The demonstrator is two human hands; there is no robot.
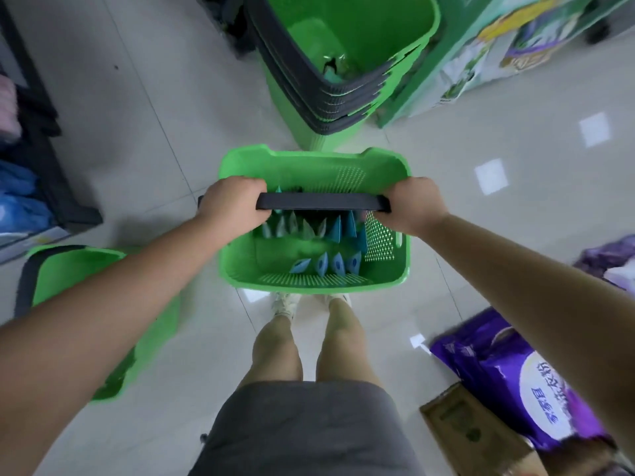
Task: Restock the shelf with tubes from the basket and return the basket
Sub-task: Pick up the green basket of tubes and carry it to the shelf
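This is a shop, most likely a small supermarket. A nested stack of green plastic shopping baskets with dark grey handles (330, 80) stands on the glossy pale tiled floor (498, 207), which mirrors square ceiling lights. Beside the stack sits a green printed cardboard display stand (481, 60) covered in product pictures. A purple plastic bag of packaged goods with printed lettering (515, 383) lies on the floor at the right, next to a brown cardboard box (470, 434). At the left edge, a dark shelving unit (41, 139) holds blue and pink wrapped packages (17, 201).
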